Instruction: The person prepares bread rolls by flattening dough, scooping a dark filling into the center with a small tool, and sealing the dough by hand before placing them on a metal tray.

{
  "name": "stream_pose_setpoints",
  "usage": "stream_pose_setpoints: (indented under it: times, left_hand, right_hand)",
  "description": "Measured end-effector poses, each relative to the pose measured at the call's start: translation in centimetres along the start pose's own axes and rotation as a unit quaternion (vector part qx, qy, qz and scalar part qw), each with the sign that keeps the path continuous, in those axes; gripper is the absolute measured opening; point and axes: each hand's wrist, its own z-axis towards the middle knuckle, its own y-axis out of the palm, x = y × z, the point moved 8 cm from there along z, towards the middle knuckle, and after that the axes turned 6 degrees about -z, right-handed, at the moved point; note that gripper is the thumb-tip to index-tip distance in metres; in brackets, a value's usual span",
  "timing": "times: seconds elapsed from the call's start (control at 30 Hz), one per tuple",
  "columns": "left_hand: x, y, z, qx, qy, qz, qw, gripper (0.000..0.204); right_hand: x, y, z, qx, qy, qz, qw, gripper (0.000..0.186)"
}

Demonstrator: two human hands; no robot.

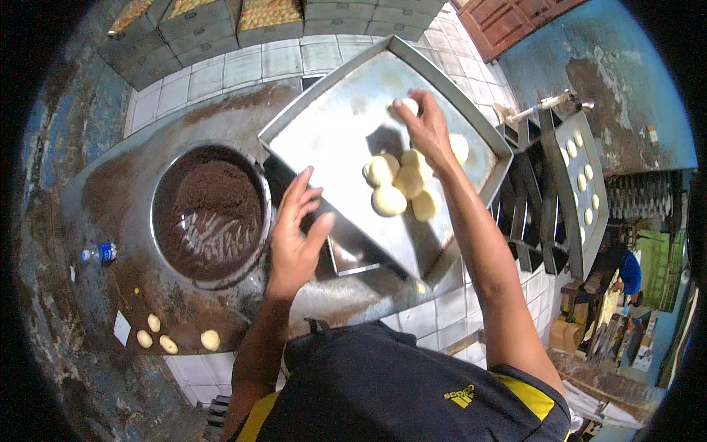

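My right hand point(426, 127) is closed around a pale dough ball point(406, 107), held over the far part of a square metal tray point(346, 110). Below it on the tray, several dough balls point(389, 200) sit in a cluster, some touching or leaning on one another. One more dough ball point(458, 147) is partly behind my right wrist. My left hand point(296, 239) hovers by the tray's left edge with fingers spread, holding nothing. To its left stands a wide round metal basin point(157, 221) of dark brown crumbly filling point(213, 193).
Several small dough pieces point(210, 339) and a white card point(122, 328) lie at the table's near left, with a plastic bottle point(100, 253) beyond. Stacked trays point(582, 184) with dough stand at right. Metal boxes point(269, 33) line the back. A smaller tin point(353, 258) sits under the tray.
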Motion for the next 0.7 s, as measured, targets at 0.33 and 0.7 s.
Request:
stream_pose_setpoints:
  times: [0.33, 0.7]
  left_hand:
    - [-2.1, -9.9, -1.6, 0.105, -0.101, 0.190, 0.971, 0.049]
    - [1.3, -7.6, -2.9, 0.094, -0.049, 0.168, 0.980, 0.049]
  right_hand:
    - [6.0, 11.9, 12.9, -0.085, -0.329, -0.204, 0.918, 0.044]
    - [7.9, 3.6, 15.5, -0.282, 0.092, 0.274, 0.915, 0.077]
